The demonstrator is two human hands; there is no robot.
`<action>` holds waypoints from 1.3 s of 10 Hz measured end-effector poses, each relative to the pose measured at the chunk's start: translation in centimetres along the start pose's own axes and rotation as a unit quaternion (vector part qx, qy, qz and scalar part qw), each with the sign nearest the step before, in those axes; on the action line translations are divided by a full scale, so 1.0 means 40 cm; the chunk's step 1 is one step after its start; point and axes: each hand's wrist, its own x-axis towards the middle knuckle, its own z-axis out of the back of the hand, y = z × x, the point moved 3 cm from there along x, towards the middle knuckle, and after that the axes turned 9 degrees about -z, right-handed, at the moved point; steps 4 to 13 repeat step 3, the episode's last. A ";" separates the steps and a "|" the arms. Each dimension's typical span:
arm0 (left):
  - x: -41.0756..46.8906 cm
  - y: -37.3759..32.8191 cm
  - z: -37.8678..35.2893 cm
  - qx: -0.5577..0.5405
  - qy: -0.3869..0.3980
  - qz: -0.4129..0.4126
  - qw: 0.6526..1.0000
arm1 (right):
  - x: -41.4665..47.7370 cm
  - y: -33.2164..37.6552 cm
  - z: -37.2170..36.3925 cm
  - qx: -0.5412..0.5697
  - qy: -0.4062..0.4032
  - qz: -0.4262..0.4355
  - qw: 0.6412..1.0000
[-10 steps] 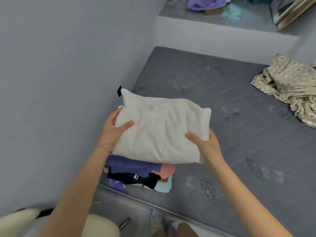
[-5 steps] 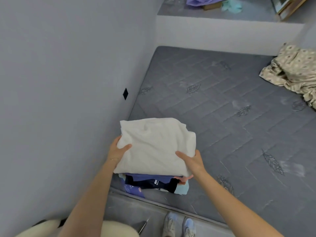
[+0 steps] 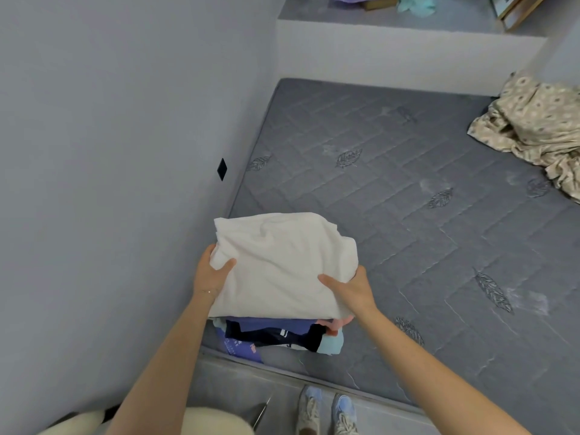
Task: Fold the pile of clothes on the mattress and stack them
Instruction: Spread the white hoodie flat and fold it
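Hands on a folded white garment (image 3: 282, 265), one at each end, both grasping and neither released. At the 9 o'clock edge, left hand (image 3: 212, 274), thumb laid over the top, fingers hidden beneath the fold. At the 4 o'clock corner, right hand (image 3: 351, 287), thumb likewise on top, fingers tucked under. Long axis of the garment roughly 9 to 3 o'clock, hand to hand, so equally near to both.

Directly beneath, a stack (image 3: 276, 335) of folded clothes, with blue, black, pink and pale turquoise layers peeking out at 6 o'clock. Hard to say from this angle whether fully resting on that stack or hovering just above it. Far edge reaching past the stack toward 12 o'clock.

Stack itself on the near left corner of the grey quilted mattress (image 3: 392, 215), just beside the wall (image 3: 110, 152) at 9 o'clock.

Judged next: straight down, no sideways travel, then fingers drawn out at 9 and 4 o'clock without dragging the top layer askew.

Farther out, at 2 o'clock and well apart, a crumpled patterned cloth (image 3: 539, 130), unfolded.
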 end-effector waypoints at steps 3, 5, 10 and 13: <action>-0.013 -0.062 -0.027 0.216 -0.095 -0.124 0.964 | -0.033 0.092 0.006 -0.253 -0.101 0.223 0.936; -0.013 -0.062 -0.027 0.216 -0.095 -0.124 0.964 | -0.033 0.092 0.006 -0.253 -0.101 0.223 0.936; -0.013 -0.062 -0.027 0.216 -0.095 -0.124 0.964 | -0.033 0.092 0.006 -0.253 -0.101 0.223 0.936; -0.013 -0.062 -0.027 0.216 -0.095 -0.124 0.964 | -0.033 0.092 0.006 -0.253 -0.101 0.223 0.936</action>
